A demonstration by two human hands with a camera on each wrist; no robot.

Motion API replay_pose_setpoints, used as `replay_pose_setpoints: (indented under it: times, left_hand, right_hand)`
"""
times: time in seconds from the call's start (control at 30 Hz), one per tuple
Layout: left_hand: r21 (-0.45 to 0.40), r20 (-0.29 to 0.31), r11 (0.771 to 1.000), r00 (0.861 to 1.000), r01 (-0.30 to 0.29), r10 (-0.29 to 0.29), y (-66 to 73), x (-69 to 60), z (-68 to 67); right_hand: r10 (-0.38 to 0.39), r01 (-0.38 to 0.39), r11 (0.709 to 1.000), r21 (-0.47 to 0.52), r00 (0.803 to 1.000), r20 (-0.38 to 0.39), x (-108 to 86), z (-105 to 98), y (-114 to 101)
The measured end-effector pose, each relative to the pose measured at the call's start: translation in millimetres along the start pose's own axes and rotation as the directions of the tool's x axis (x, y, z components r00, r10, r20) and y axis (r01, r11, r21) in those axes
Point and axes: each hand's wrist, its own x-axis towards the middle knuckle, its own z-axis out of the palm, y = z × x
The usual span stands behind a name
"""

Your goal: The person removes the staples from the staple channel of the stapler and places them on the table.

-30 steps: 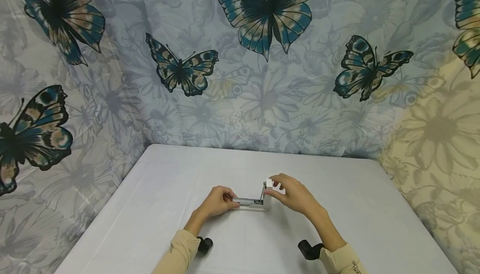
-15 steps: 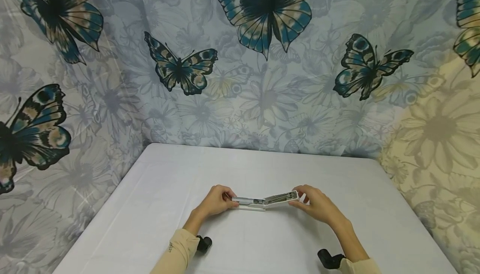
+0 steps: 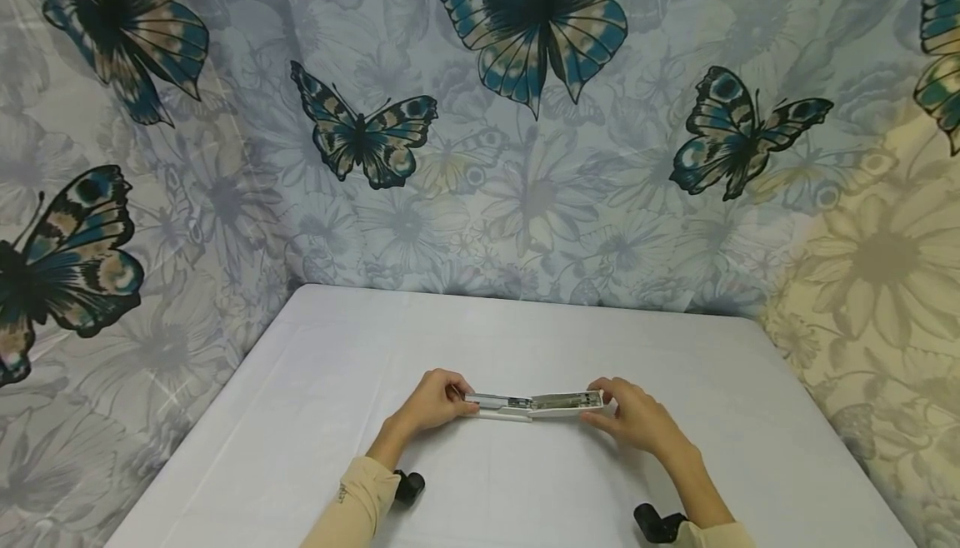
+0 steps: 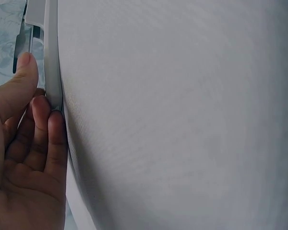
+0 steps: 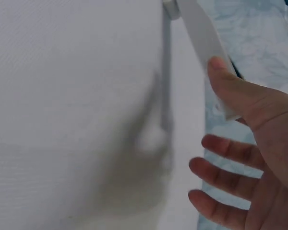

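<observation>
A white stapler (image 3: 510, 416) lies unfolded at the middle of the table, its top cover (image 3: 566, 402) swung over to the right and its metal magazine showing. The left hand (image 3: 433, 401) pinches the base's left end; in the left wrist view the thumb of that hand (image 4: 29, 143) is by the metal part, with fingers curled at the base (image 4: 53, 57). The right hand (image 3: 641, 417) holds the far end of the cover. In the right wrist view, the thumb of this hand (image 5: 273, 129) presses the cover (image 5: 206, 43), the other fingers spread below.
A white cloth covers the table (image 3: 480, 498). Behind and beside it hangs a curtain (image 3: 540, 190) with butterflies and flowers. Black devices are strapped at both wrists, the left one (image 3: 408, 488) and the right one (image 3: 658, 523), above the table's near part.
The right hand has moved right and down, swinging the cover from upright to nearly flat, slightly raised from the table. The left hand stays on the base.
</observation>
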Motion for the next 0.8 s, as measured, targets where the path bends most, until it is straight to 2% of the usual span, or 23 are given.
replay_pose_setpoints:
  times: [0.17, 0.27, 0.37, 0.53, 0.7, 0.8]
  left_hand:
    - [0.0, 0.002, 1.0, 1.0, 0.001, -0.001, 0.9, -0.2, -1.2]
    - [0.0, 0.001, 1.0, 1.0, 0.0, 0.0, 1.3, -0.2, -1.9]
    - [0.001, 0.002, 1.0, 1.0, 0.002, -0.002, 2.0, -0.4, -2.2]
    - [0.005, 0.006, 1.0, 1.0, 0.01, -0.01, 3.0, -0.7, -1.8]
    - [-0.003, 0.014, 1.0, 1.0, 0.011, -0.011, 3.1, -0.5, -1.4]
    - [-0.008, 0.015, 1.0, 1.0, 0.013, -0.013, 3.2, -0.8, -2.0]
  right_hand:
    - [-0.012, -0.008, 0.99, -0.142, 0.99, -0.138, 0.8, -7.0, -21.8]
    - [-0.019, -0.013, 0.984, -0.178, 0.984, -0.176, 6.1, -7.4, -40.4]
    - [0.016, -0.04, 0.989, -0.144, 0.986, -0.167, 14.0, -2.1, -60.7]
    - [0.07, -0.072, 0.997, -0.016, 0.989, -0.131, 26.7, 19.0, -86.6]
    - [0.054, -0.051, 0.998, 0.02, 0.988, -0.147, 32.1, 42.8, -98.6]
    - [0.047, -0.043, 0.999, 0.032, 0.99, -0.132, 33.7, 53.5, -102.3]
